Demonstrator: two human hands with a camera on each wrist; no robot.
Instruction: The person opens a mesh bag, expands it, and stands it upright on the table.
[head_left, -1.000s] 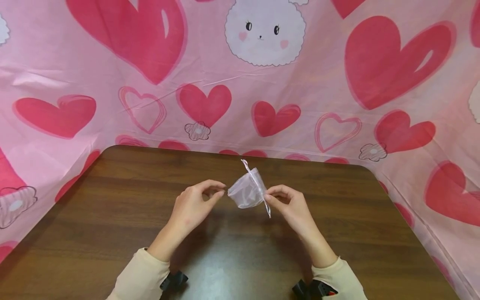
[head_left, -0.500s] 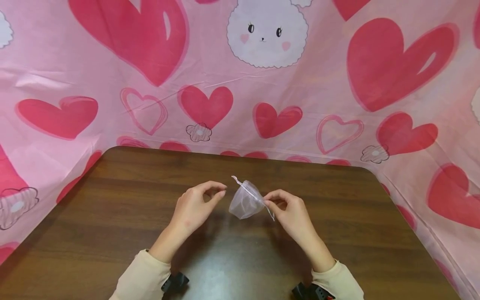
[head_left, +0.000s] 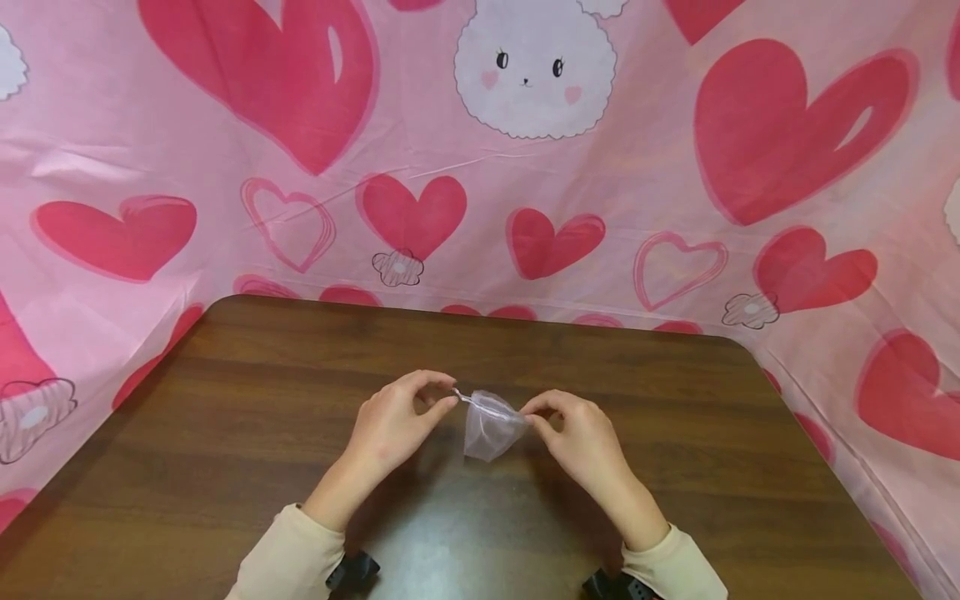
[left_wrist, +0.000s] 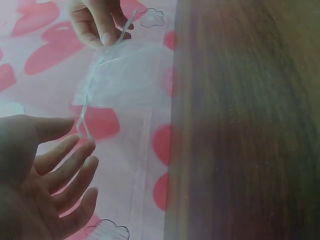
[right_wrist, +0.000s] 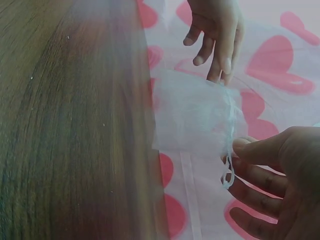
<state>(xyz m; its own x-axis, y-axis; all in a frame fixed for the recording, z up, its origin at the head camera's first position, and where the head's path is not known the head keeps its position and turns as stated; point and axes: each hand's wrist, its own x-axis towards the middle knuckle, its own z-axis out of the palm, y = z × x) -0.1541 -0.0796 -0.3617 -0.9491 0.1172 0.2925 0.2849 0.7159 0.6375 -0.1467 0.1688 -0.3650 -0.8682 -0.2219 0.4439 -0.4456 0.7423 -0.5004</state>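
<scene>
A small sheer white organza drawstring bag hangs above the table between both hands, with its body downward. My right hand pinches the bag's edge at the drawstring channel between thumb and index finger. A drawstring loop dangles beside the right fingers in the right wrist view. My left hand is at the other side, where a second string end reaches its fingertips. In the left wrist view a gap shows between the left thumb and index finger, and the string lies at the fingers without a visible grip.
The brown wooden table has rounded far corners. A pink cloth printed with hearts stands behind it and along both sides. Black wrist devices sit under the beige sleeves.
The right hand has moved slightly down toward the person, turning the bag so its body hangs downward. The string's far end has swung over to the left fingertips. The left hand barely moved.
</scene>
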